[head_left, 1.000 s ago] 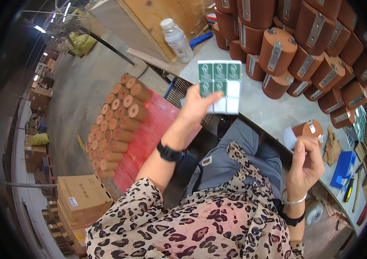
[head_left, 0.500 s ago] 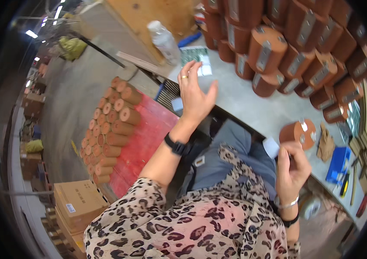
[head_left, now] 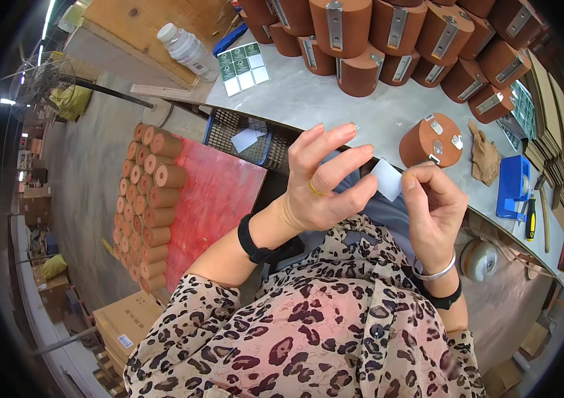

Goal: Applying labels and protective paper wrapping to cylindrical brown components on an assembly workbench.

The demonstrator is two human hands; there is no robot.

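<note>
A small white square label (head_left: pixel 385 180), its face plain on this side, is pinched between the thumb and forefinger of my right hand (head_left: pixel 434 205). My left hand (head_left: pixel 328 179) is just left of it, fingers spread and bent, holding nothing that I can see. Beyond my right hand, a reddish-brown cylinder (head_left: pixel 421 144) with metal fittings on its end rests near the table edge. Farther left on the table lies a sheet of green-and-white stickers (head_left: pixel 242 68), with some places on it bare white.
Stacked brown cylinders with metal strips (head_left: pixel 341 30) fill the table's far side. A clear bottle (head_left: pixel 189 52) stands at far left, above a blue basket (head_left: pixel 265 149). At right are a brown glove (head_left: pixel 485 156), blue tape dispenser (head_left: pixel 513 188) and yellow-handled screwdriver (head_left: pixel 531 219). More cylinders (head_left: pixel 152 199) cover a red board.
My left hand has come back from near the sticker sheet toward my right hand. My right hand still holds the white label. The whole view has shifted.
</note>
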